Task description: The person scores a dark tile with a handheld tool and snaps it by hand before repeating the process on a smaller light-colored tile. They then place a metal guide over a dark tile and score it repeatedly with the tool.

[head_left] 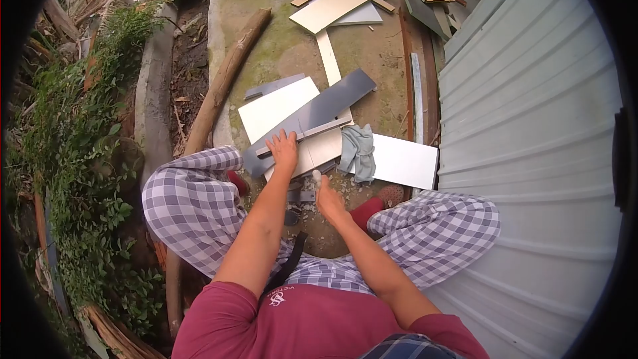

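Fingers spread, my left hand [284, 151] presses on a narrow metal bar [323, 127], which lies over a dark grey board [339, 98] and a cream board [321, 149]. A thin line runs across the boards near the bar. My right hand [328, 198] is closed around a small tool with a pale, rounded end [317, 175], close to the cream board's lower edge. Most of that tool is hidden in the fist. Just right of the boards lies a crumpled grey-green cloth [359, 153], partly over a white board [405, 161].
A wooden pole [229, 73] runs along the left, beside leafy plants [93, 179]. More boards [339, 3] are piled at the back. Corrugated metal sheeting [525, 106] stands at the right. A small metal piece [307, 196] lies among chips between my feet.
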Demonstrator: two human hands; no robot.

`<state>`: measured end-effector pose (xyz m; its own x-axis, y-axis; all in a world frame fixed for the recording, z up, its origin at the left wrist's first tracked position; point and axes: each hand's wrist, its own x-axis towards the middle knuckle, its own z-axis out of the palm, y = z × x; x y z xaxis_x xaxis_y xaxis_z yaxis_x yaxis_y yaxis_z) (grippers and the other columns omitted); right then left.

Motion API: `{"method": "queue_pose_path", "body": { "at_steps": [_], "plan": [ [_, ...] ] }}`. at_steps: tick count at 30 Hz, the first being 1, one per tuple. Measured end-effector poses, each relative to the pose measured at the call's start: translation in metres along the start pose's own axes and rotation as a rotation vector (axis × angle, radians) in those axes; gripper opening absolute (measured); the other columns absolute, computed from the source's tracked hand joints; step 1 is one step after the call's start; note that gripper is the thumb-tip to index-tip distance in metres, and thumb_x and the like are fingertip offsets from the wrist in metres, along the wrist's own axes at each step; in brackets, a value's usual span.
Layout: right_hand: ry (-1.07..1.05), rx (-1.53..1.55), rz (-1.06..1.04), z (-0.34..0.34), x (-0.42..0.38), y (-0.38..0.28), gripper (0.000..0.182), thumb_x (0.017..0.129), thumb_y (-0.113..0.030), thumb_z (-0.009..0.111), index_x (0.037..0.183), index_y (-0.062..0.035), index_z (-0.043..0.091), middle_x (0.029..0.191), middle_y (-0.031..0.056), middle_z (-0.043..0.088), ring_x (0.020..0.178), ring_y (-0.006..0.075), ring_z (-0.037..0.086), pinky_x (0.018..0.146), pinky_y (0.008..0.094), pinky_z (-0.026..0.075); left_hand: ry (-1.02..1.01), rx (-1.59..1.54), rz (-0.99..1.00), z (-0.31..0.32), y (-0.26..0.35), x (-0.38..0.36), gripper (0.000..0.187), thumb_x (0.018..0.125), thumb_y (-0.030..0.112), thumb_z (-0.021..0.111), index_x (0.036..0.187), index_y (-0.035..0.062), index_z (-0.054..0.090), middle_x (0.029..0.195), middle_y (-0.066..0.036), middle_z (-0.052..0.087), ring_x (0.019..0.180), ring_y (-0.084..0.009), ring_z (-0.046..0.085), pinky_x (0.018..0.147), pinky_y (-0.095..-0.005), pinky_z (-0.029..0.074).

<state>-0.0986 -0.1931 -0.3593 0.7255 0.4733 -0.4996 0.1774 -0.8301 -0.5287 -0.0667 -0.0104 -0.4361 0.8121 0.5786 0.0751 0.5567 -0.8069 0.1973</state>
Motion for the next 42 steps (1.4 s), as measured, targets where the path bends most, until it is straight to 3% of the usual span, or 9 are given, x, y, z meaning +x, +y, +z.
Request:
{"method": "queue_pose_path", "body": {
  "at_steps": [9, 15, 21, 23, 42],
  "plan": [
    [0.011, 0.023, -0.004, -0.002, 0.020, 0.002, 0.036, 0.090, -0.023, 0.043, 0.119, -0.0067, 0.030, 0.088, 0.0321, 0.059, 0.085, 0.0488, 0.058, 0.077, 0.0569, 0.042, -0.047, -0.049, -0.031, -0.008, 0.005, -0.004, 0.015, 0.084, 0.013, 0.048, 0.098, 0.0112, 0.054, 0.123, -0.018, 0.047, 0.110, -0.0411, 0.045, 0.098, -0.0635, 0.023],
    [-0.010, -0.011, -0.002, -0.010, 0.006, -0.003, 0.035, 0.090, -0.022, 0.043, 0.118, -0.0070, 0.030, 0.089, 0.0305, 0.060, 0.087, 0.0475, 0.058, 0.078, 0.0557, 0.042, 0.033, -0.028, 0.005, -0.004, 0.004, -0.002, 0.015, 0.085, 0.013, 0.047, 0.098, 0.0114, 0.054, 0.121, -0.017, 0.048, 0.109, -0.0409, 0.045, 0.097, -0.0639, 0.024],
    [-0.007, -0.013, -0.003, -0.010, 0.018, -0.005, 0.035, 0.090, -0.022, 0.044, 0.119, -0.0070, 0.031, 0.093, 0.0304, 0.060, 0.091, 0.0464, 0.058, 0.081, 0.0554, 0.041, -0.061, -0.058, -0.059, -0.004, 0.004, -0.002, 0.015, 0.085, 0.014, 0.047, 0.097, 0.0114, 0.054, 0.125, -0.018, 0.047, 0.112, -0.0422, 0.044, 0.097, -0.0641, 0.024],
    [0.026, -0.001, -0.043, 0.002, 0.013, 0.002, 0.040, 0.090, -0.023, 0.044, 0.122, -0.0054, 0.029, 0.085, 0.0313, 0.060, 0.083, 0.0483, 0.058, 0.076, 0.0558, 0.042, -0.024, 0.004, -0.036, 0.000, 0.003, -0.002, 0.014, 0.086, 0.015, 0.047, 0.097, 0.0113, 0.054, 0.124, -0.017, 0.047, 0.111, -0.0429, 0.044, 0.097, -0.0640, 0.024],
    [0.019, -0.071, -0.110, -0.004, 0.018, 0.007, 0.041, 0.089, -0.022, 0.044, 0.123, -0.0029, 0.028, 0.084, 0.0337, 0.059, 0.081, 0.0490, 0.058, 0.074, 0.0541, 0.044, -0.046, -0.016, -0.095, 0.004, 0.004, 0.000, 0.019, 0.087, 0.017, 0.045, 0.102, 0.0147, 0.057, 0.126, -0.017, 0.048, 0.114, -0.0446, 0.043, 0.097, -0.0628, 0.022]
  ]
}}
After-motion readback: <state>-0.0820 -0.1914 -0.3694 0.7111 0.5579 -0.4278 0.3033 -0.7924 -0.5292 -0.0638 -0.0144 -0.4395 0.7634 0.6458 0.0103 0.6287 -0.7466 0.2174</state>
